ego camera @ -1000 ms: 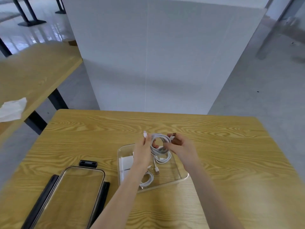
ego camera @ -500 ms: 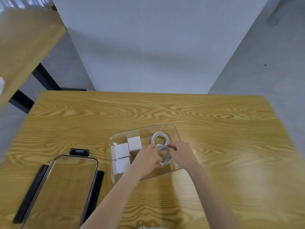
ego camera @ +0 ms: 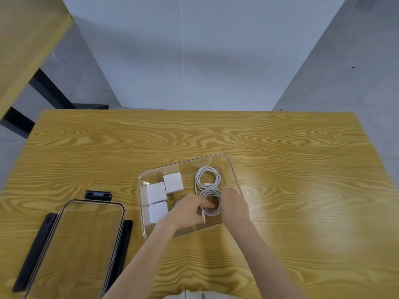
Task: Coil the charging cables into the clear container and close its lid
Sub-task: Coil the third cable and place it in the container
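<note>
1. I see the clear container at the tabletop centre; my left hand and right hand press a white cable coil into its 5 o'clock corner.
2. The left grip pinches the coil's inner edge; the right grip curls over its 3 o'clock side, though I cannot tell how tightly.
3. Risk: released, the springy loops may unwind over the rim.
4. A second coil sits at 12 o'clock of the first, touching; nudging could tangle them.
5. Three white chargers crowd the 9 o'clock side.
6. The lid waits at 8 o'clock; stray cable could block its closing.
</note>
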A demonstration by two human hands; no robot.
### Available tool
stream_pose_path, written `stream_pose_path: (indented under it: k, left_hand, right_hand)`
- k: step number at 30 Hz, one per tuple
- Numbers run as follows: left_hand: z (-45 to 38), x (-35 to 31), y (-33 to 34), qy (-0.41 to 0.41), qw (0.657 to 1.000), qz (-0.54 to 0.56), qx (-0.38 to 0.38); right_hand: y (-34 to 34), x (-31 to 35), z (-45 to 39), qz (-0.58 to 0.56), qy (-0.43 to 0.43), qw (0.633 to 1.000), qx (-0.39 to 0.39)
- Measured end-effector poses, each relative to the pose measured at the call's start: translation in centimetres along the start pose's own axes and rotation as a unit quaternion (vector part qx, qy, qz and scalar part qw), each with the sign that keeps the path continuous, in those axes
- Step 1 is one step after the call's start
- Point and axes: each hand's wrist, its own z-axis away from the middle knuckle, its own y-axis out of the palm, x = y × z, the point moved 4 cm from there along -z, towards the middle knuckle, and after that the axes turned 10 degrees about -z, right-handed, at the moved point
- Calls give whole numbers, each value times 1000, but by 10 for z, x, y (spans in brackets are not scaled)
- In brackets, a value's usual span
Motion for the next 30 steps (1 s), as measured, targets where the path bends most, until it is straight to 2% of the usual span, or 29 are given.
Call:
stream_pose_path:
  k: [3,6,8,18,30]
  left_hand:
    - [9,5,-11,-68,991,107,-31]
    - [8,9,-16,-122,981,88,-121]
    - [6,9,-15,-140,978,70,-142]
    - [-3,10,-2,-192,962,58,-187]
    - [8,7,4,-235,952,42,-190]
  right_hand:
    - [-7,1,2,26,6,1000,17]
    - [-12,2,3,31,6,999,18]
    - [-13,3,1,24,8,1000,18]
    - [1,2,-10,8,-6,1000,5]
    - [7,-3,-12,-42,15,999,9]
